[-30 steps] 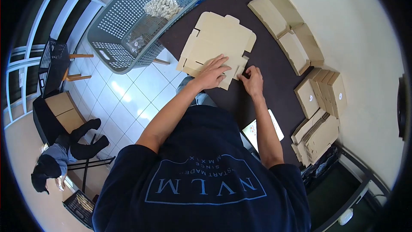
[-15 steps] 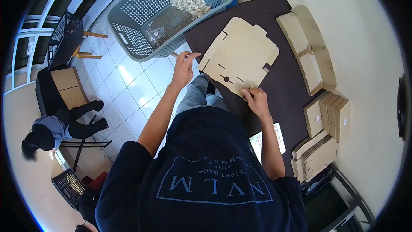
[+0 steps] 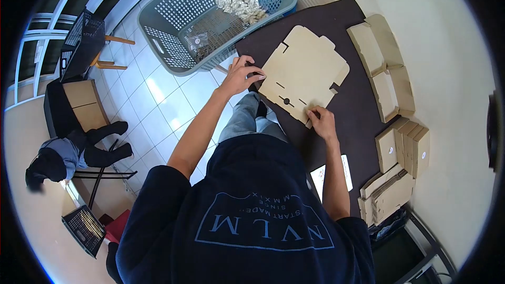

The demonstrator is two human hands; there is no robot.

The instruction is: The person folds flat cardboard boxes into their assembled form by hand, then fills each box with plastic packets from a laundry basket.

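A flat, unfolded cardboard box with slots, tabs and a small round cut-out lies on the dark tabletop in front of me. At its left edge, my left hand has thumb and forefinger pinched at the cardboard, the other fingers curled. My right hand grips the near right corner of the same sheet between thumb and fingertips. How firmly each hand holds it does not show.
Two open box trays stand along the table's right side, above folded boxes and stacked cardboard. A grey laundry basket with packets stands beyond the table's left edge. Another person sits at far left.
My left hand has come in from beside the sheet to its left edge, its fingers closing. My right hand stays at the near corner. The view has shifted slightly.
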